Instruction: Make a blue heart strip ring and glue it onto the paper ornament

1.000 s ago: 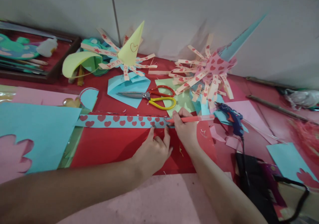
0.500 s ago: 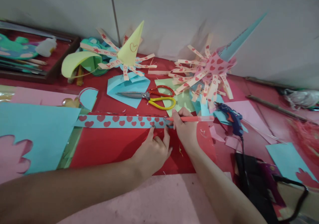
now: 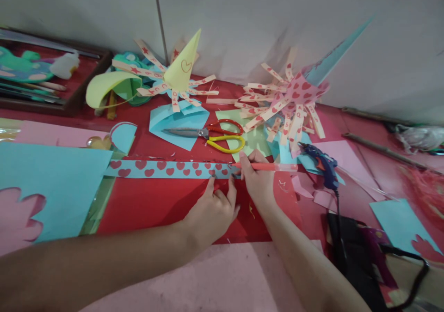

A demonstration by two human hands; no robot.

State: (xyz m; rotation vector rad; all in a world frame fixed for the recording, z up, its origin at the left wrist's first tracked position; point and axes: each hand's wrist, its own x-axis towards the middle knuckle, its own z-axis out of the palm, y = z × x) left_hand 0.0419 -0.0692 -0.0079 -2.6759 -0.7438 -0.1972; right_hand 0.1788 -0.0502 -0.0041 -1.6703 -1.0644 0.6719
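My left hand (image 3: pixel 213 205) is loosely open, two fingertips pressing a long, light-blue paper strip (image 3: pixel 166 168) covered in red hearts — it runs out ahead and leftward. My right hand (image 3: pixel 258 180) grips a slim orange-red pen (image 3: pixel 270 167), tip at the strip's right end. Beyond both hands lie metal scissors with red and yellow handles (image 3: pixel 205 132); right of my right hand, a dark-blue glue gun (image 3: pixel 329 166).

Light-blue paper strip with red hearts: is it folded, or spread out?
Spread: the strip lies flat, its hearts showing, no fold visible.
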